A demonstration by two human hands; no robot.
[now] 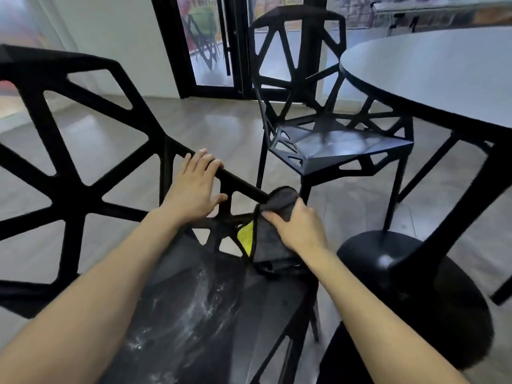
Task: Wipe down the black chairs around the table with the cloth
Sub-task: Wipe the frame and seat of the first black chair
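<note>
— Grey plank floor (221,128), glass doors behind, and a round worktop (432,76) off to my right with black chairs set about it. Where's the cloth?

— In my right hand (297,230). My fingers are curled round the dark grey cloth (277,217), folded over the front end of the near chair's (69,167) side rail, with a strip of yellow showing at its lower edge.

— And the other one?

— My left hand (194,189) lies flat on that same rail further back, fingers straight and gripping nothing. I'd say it's there to steady the frame while I rub.

— How does the chair look?

— Black open latticework, all triangles. Its seat below my arms carries pale, smeary streaks, so to my mind it still needs a pass.

— The far chair (327,117)?

— Same pattern, standing by the worktop's edge, well apart from me. Its seat has a dull sheen; I can't tell whether it's clean.
</note>
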